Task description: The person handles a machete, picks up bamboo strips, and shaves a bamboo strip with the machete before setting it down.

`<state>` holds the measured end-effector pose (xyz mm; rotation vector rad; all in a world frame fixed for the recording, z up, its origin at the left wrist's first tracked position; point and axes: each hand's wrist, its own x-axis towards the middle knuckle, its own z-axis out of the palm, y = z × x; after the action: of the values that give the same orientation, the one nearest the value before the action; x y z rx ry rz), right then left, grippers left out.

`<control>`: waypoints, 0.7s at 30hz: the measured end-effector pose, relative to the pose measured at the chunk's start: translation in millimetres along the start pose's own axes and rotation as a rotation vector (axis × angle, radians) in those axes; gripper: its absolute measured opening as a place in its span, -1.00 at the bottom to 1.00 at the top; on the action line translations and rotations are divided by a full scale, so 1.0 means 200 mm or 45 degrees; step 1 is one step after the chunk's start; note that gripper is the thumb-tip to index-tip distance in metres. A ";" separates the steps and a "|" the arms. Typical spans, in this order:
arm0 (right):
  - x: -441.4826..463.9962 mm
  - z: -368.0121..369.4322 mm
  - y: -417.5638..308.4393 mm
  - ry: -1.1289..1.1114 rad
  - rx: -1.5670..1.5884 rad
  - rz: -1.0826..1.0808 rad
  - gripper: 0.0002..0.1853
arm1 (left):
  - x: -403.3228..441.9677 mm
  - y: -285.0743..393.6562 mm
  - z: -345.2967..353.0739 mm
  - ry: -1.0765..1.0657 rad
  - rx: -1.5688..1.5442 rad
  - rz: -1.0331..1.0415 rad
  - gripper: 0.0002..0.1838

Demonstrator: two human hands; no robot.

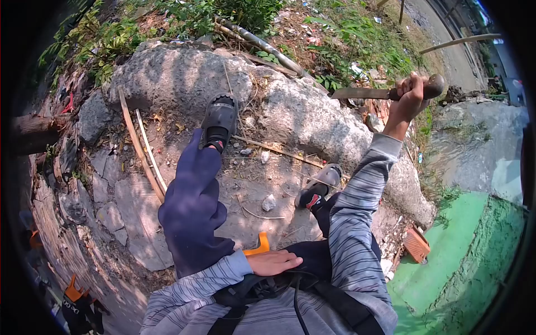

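The right hand (411,96) is closed around the dark, bulbous handle of a long, dull-metal knife (360,93), held up at the person's right, blade pointing left. The left hand (273,262) lies flat at the waist; ahead curves a rough grey concrete ledge (312,114).
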<state>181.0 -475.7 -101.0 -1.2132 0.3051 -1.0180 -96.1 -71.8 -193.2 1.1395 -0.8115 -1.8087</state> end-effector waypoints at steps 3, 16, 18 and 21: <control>0.06 -0.01 -0.17 -0.090 0.083 -0.033 -0.74 | 0.00 -0.01 -0.01 0.026 -0.020 -0.004 -0.17; -0.23 -0.15 0.53 0.019 -0.155 0.174 -0.74 | -0.03 0.02 0.00 0.040 -0.020 -0.017 -0.27; -0.18 -0.12 0.37 0.046 -0.162 0.069 -0.72 | -0.02 -0.05 0.03 0.071 0.023 0.094 -0.28; -0.10 -0.05 0.04 0.005 -0.185 0.024 -0.77 | 0.00 -0.04 0.04 0.021 0.071 0.112 -0.25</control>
<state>167.4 -466.3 -118.3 -1.3365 0.3990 -0.9953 -105.3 -67.1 -197.6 1.1356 -0.8935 -1.7116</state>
